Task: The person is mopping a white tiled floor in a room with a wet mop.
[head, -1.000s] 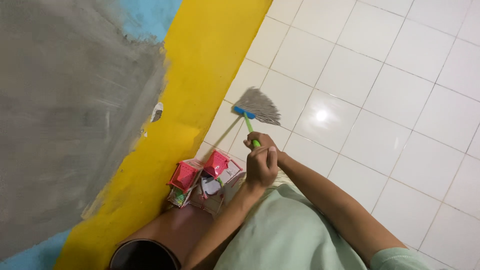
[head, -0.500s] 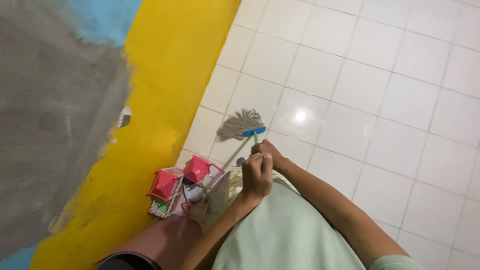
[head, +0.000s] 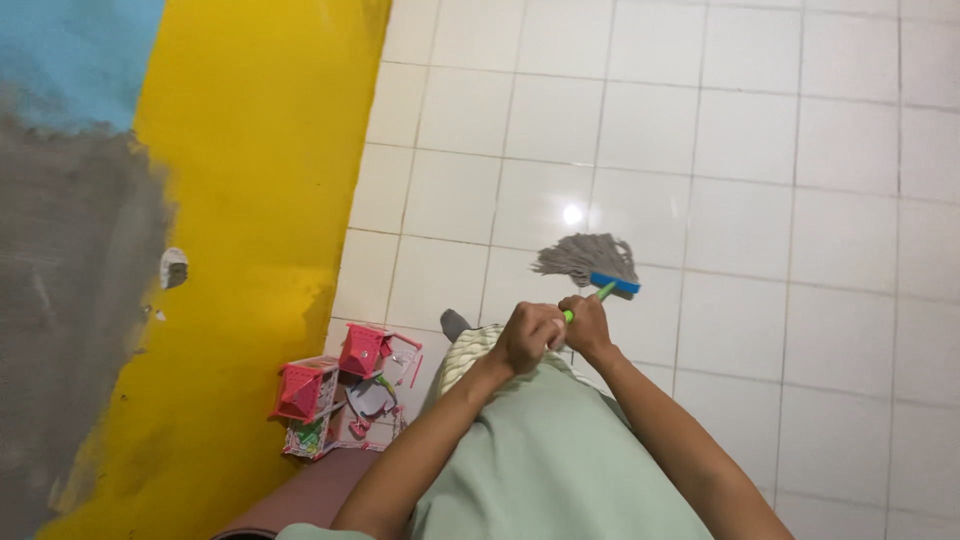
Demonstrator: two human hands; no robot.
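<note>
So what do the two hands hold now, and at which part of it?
Both hands, left hand and right hand, grip the mop by the upper part of its green handle, close together, well above the grey string head on the white tile floor.

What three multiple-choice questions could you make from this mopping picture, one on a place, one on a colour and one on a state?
1. Where do the pink baskets stand?
A. At the foot of the yellow wall
B. Out in the middle of the tiled floor
C. On top of the mop head

2. What colour is the mop handle?
A. Red
B. Green
C. Black

3. How is the mop held?
A. Left hand only
B. Right hand only
C. Both hands on the handle

Answers: 1 A, the baskets sit on the floor against the yellow wall. 2 B, a green stem shows between the hands and the blue clamp. 3 C, both fists close around the handle, side by side.
</note>
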